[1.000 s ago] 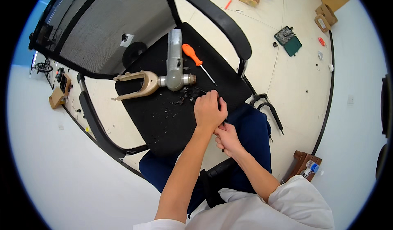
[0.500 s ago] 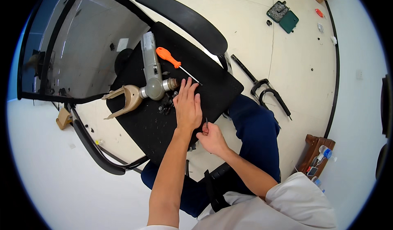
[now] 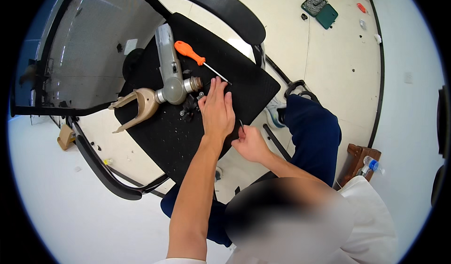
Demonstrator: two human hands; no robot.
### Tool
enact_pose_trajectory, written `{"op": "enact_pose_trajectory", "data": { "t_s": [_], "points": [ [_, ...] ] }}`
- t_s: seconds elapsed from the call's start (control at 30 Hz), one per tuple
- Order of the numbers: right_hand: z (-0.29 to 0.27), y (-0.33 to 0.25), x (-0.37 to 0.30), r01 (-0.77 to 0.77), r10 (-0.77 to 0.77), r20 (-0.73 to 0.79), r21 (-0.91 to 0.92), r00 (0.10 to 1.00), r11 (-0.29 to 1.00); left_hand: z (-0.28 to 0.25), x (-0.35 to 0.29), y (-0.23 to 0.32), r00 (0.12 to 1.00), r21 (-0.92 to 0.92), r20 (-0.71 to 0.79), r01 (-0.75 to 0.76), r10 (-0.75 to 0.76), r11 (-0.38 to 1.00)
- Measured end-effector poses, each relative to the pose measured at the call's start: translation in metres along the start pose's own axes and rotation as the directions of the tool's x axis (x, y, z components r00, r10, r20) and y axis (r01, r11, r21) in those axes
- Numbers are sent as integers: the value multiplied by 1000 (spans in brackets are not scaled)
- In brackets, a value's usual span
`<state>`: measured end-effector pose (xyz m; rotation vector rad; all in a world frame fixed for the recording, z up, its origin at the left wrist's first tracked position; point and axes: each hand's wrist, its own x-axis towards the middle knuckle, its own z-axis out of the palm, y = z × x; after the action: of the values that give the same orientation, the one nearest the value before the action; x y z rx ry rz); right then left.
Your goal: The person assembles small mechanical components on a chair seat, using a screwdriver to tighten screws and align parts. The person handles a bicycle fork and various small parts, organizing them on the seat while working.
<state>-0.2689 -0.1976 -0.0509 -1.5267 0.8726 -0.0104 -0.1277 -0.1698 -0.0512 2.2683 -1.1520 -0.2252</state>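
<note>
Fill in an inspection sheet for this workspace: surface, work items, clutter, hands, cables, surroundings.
Surface: black chair seat, scattered with pale flecks.
Work items: grey tube joined to a tan fork; orange-handled screwdriver lying alongside.
Clutter: small black parts heaped near the joint.
Left hand: open, fingers extended near the screwdriver's shaft; contact unclear.
Right hand: closed on a thin dark object.
Cables: none clearly identifiable.
Surroundings: open green case on the floor; brown wooden box at right.
</note>
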Motion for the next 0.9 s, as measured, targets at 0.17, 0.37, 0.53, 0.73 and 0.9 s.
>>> {"op": "enact_pose_trajectory", "data": {
  "t_s": [0.17,0.37,0.53,0.73,0.9],
  "points": [
    [-5,-1,1,-31,31,-9,-42,999,999,8,-3,-1,1000,-48,-16,17,-18,999],
    [0,6,0,-19,20,17,-50,1000,999,6,-2,-5,997,-38,-80,-11,8,999],
    [4,11,1,27,-27,-4,-13,1000,1000,7,-2,-9,997,-80,-82,-8,2,997],
    [2,14,6,61,-62,-15,-39,998,997,5,-1,-7,999,-77,-46,5,-9,997],
    [-5,14,17,51,-52,-6,-60,999,997,7,10,-1,998,-28,-62,15,-16,999]
  ]
}}
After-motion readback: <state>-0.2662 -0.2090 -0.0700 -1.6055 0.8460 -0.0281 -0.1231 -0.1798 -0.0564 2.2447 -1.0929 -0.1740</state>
